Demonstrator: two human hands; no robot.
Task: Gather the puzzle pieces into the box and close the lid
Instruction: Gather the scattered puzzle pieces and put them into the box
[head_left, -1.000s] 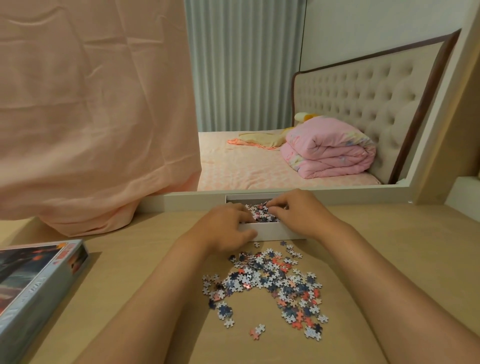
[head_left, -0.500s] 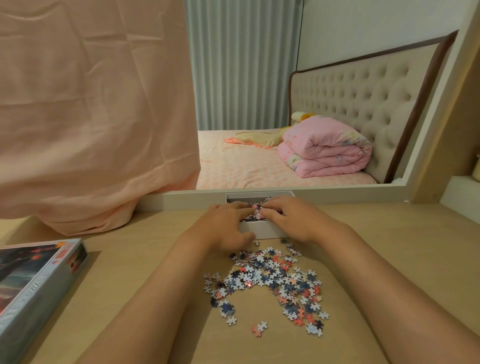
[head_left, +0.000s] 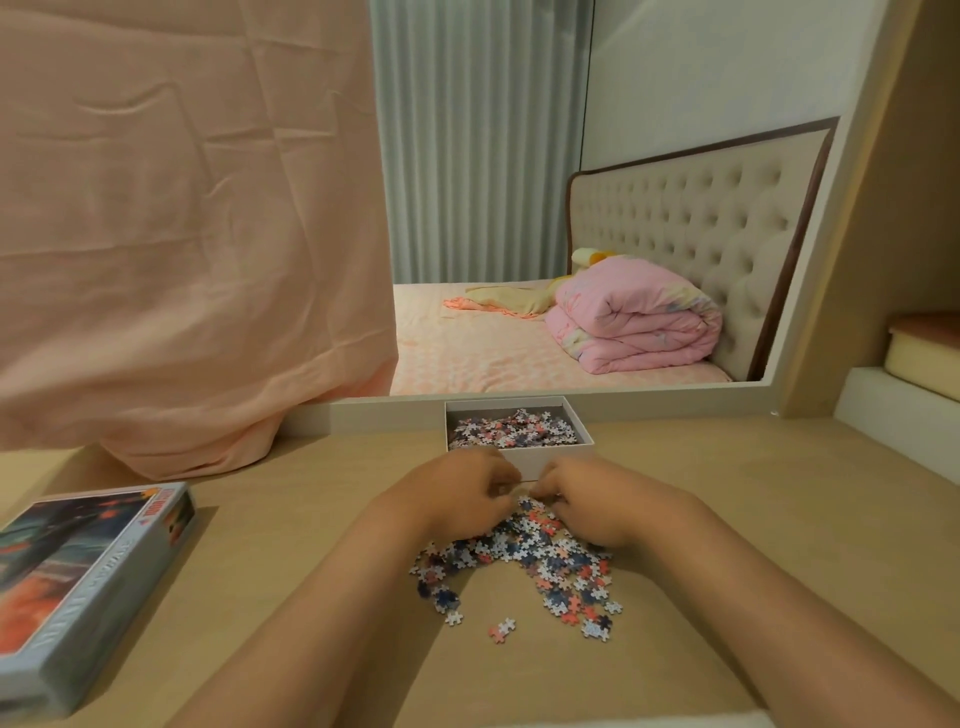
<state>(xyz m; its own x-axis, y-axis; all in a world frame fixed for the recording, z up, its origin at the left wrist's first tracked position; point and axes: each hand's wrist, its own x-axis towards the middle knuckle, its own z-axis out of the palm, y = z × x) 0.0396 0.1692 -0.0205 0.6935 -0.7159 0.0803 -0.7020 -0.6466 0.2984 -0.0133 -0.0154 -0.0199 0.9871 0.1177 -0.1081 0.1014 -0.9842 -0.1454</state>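
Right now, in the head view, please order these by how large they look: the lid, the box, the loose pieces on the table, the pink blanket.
1. Lid, though nearness to the camera enlarges it.
2. Loose pieces and pink blanket: they look alike, so unranked.
3. Box.

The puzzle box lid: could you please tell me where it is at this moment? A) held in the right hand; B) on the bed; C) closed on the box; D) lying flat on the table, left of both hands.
D: the printed lid lies flat on the wooden table at far left, while the white box stands uncovered with puzzle pieces showing inside.
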